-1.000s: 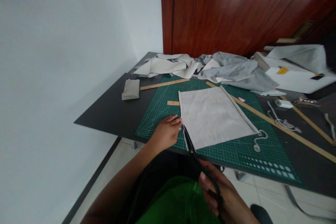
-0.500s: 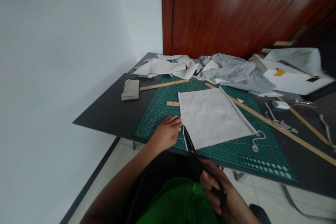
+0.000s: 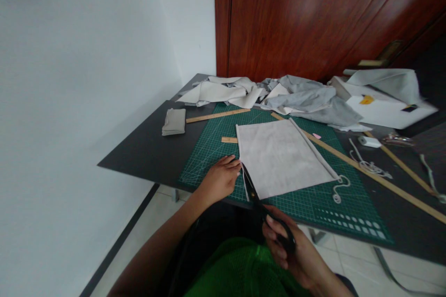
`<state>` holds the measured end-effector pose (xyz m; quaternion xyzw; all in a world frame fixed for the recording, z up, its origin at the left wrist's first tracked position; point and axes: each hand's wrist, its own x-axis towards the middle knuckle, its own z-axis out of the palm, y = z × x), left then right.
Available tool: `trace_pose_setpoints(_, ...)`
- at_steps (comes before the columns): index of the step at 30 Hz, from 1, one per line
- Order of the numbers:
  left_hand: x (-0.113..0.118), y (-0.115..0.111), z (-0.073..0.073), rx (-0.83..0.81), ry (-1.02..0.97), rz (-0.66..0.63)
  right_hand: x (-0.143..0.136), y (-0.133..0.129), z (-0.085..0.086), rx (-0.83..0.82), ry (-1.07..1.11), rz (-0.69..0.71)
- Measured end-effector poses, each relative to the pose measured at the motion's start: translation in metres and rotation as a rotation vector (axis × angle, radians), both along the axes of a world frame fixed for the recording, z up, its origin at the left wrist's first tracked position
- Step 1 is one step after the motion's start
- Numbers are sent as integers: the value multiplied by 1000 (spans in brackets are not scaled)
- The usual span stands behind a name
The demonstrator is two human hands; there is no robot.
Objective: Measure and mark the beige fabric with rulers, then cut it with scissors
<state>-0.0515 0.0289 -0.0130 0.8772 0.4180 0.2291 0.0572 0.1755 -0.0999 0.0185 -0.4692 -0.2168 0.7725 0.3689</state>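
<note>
A pale, off-white fabric piece (image 3: 282,158) lies on the green cutting mat (image 3: 205,160), with a cord coming out of its rolled right edge. My right hand (image 3: 284,236) grips black-handled scissors (image 3: 253,195), whose blades lie along the fabric's left edge, pointing away from me. A narrow strip hangs apart from the main piece just left of the blades. At that edge, near the blade tips, my left hand (image 3: 221,176) has its fingertips closed on the fabric. The exact pinch is partly hidden under the fingers.
Wooden rulers (image 3: 218,116) lie on and beside the mat. A folded cloth stack (image 3: 173,121) sits at left. Crumpled fabric (image 3: 306,95) and a white box (image 3: 383,102) line the back near the door. Loose cord (image 3: 371,167) and a small white block (image 3: 370,141) are at right.
My right hand and the scissor handles have shifted slightly left and upward. The left hand stays at the fabric edge. The whole view has tilted a little.
</note>
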Motion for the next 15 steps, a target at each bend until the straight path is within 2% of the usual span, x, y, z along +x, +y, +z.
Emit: trace_pose_setpoints(15,0,0,2,19,15,11,-8,0,-3,6,-1,-6)
